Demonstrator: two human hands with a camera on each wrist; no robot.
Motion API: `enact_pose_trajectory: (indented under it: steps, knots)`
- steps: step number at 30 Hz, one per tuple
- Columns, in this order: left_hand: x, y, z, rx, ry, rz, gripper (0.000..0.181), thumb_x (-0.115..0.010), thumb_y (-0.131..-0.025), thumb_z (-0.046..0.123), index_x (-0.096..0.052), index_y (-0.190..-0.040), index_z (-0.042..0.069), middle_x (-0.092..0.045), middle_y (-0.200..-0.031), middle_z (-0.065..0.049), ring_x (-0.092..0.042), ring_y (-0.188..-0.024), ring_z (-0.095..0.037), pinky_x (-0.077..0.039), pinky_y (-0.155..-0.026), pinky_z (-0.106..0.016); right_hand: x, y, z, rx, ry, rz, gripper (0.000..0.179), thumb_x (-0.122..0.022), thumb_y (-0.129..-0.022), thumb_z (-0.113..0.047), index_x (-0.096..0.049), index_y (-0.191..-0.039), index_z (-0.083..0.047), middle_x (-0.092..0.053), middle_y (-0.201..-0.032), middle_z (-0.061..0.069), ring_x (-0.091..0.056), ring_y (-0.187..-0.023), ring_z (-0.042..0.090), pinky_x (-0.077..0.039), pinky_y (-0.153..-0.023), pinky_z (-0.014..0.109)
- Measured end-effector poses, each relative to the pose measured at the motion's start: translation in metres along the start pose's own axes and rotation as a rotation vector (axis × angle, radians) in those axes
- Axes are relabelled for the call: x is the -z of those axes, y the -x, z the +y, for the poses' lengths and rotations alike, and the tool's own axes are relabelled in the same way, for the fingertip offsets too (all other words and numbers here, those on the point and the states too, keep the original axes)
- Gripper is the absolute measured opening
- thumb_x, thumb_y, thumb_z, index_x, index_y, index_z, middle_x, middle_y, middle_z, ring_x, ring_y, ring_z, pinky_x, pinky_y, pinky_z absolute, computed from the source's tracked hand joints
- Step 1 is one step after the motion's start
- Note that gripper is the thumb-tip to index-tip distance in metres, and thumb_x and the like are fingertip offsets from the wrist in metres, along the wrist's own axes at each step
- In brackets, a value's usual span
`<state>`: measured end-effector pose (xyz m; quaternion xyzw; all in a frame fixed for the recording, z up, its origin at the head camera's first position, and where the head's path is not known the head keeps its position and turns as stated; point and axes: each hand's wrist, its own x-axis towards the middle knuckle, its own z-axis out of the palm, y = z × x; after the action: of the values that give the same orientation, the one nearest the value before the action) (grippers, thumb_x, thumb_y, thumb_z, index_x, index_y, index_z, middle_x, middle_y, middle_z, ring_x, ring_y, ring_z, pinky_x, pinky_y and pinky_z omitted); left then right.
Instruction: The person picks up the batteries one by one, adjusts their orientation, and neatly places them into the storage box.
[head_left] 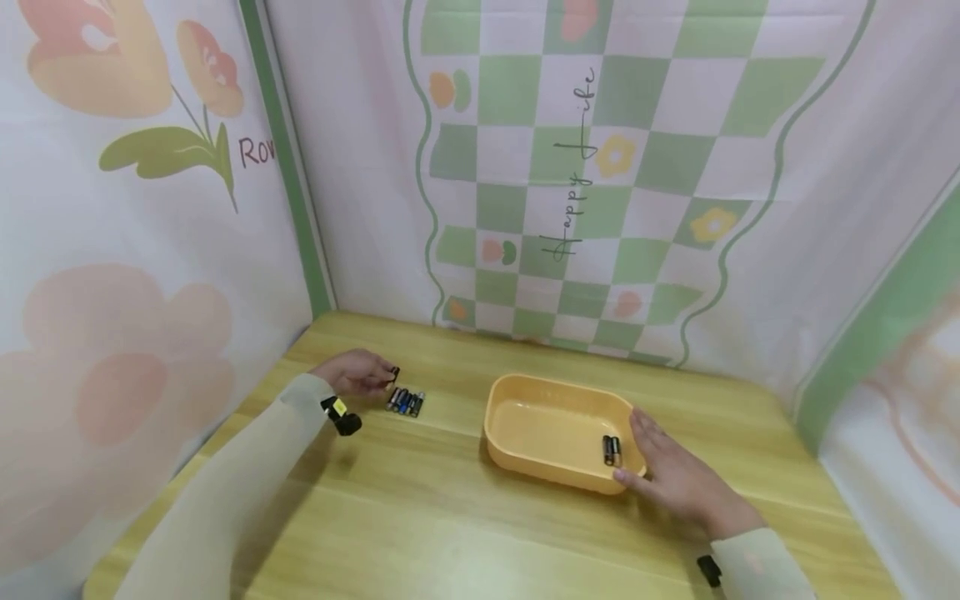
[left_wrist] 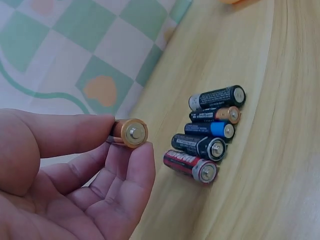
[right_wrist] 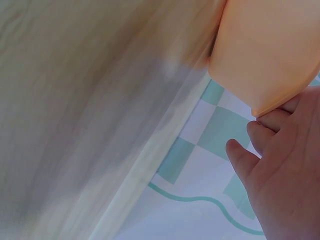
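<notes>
Battery (left_wrist: 129,133), pointing nub-first into left wrist view along its receding long axis; pinched in left hand (head_left: 358,372); against tray (head_left: 525,473), wide-spread right hand (head_left: 678,475).

Smooth plastic-looking tray (head_left: 525,468), wood-grained tabletop (head_left: 420,517), glossy metal-tipped batteries (left_wrist: 202,146)

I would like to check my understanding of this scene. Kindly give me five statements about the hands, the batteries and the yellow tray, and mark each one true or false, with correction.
1. The left hand pinches a battery. True.
2. The right hand touches the yellow tray. True.
3. The yellow tray holds four batteries. False: two batteries lie in it.
4. On the table, five batteries lie side by side. True.
5. The middle one of those five is red. False: the red battery lies at one end.
</notes>
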<state>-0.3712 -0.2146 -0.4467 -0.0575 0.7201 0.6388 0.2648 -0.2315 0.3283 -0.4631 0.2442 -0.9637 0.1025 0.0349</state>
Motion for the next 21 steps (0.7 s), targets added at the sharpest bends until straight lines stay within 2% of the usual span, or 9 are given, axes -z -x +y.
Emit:
enact_pose_trajectory:
  steps: [5, 9, 13, 17, 21]
  knots:
    - [-0.001, 0.001, 0.004, -0.015, 0.011, -0.039, 0.037, -0.057, -0.094, -0.005, -0.047, -0.129, -0.011, -0.062, -0.096, -0.014, -0.064, -0.081, -0.019, -0.058, -0.080, -0.032, 0.005, -0.002, 0.000, -0.010, 0.001, -0.015, 0.091, -0.051, -0.096, -0.055, -0.011, -0.153, 0.003, -0.005, -0.160, 0.015, -0.016, -0.143, 0.040, -0.025, -0.112, 0.056]
    - [-0.005, 0.004, 0.007, -0.026, 0.039, -0.049, 0.035, -0.056, -0.094, -0.005, -0.047, -0.128, -0.011, -0.063, -0.095, -0.014, -0.064, -0.082, -0.020, -0.058, -0.082, -0.033, 0.004, -0.003, 0.000, -0.010, -0.003, -0.021, 0.092, -0.052, -0.095, -0.055, -0.010, -0.153, 0.002, -0.005, -0.160, 0.016, -0.016, -0.143, 0.040, -0.025, -0.112, 0.057]
    - [-0.015, 0.009, 0.012, -0.040, 0.095, -0.079, 0.036, -0.054, -0.095, -0.007, -0.045, -0.129, -0.012, -0.063, -0.094, -0.011, -0.064, -0.087, -0.020, -0.055, -0.089, -0.035, 0.001, -0.002, 0.001, -0.005, -0.005, -0.017, 0.092, -0.053, -0.095, -0.055, -0.011, -0.153, 0.003, -0.008, -0.160, 0.018, -0.016, -0.143, 0.039, -0.025, -0.112, 0.057]
    - [-0.029, 0.011, 0.020, -0.069, 0.139, -0.144, 0.039, -0.052, -0.096, -0.007, -0.041, -0.132, -0.013, -0.064, -0.094, -0.010, -0.064, -0.091, -0.021, -0.051, -0.096, -0.038, 0.000, -0.001, 0.002, -0.003, -0.004, -0.001, 0.091, -0.053, -0.095, -0.055, -0.013, -0.153, 0.002, -0.009, -0.160, 0.018, -0.016, -0.143, 0.038, -0.022, -0.115, 0.052]
    - [-0.043, 0.012, 0.029, -0.084, 0.150, -0.188, 0.038, -0.051, -0.097, -0.006, -0.041, -0.132, -0.013, -0.065, -0.092, -0.009, -0.065, -0.085, -0.018, -0.054, -0.090, -0.034, 0.000, -0.001, 0.003, -0.002, -0.001, 0.001, 0.091, -0.053, -0.095, -0.055, -0.012, -0.153, 0.001, -0.009, -0.160, 0.017, -0.017, -0.143, 0.038, -0.013, -0.118, 0.039]
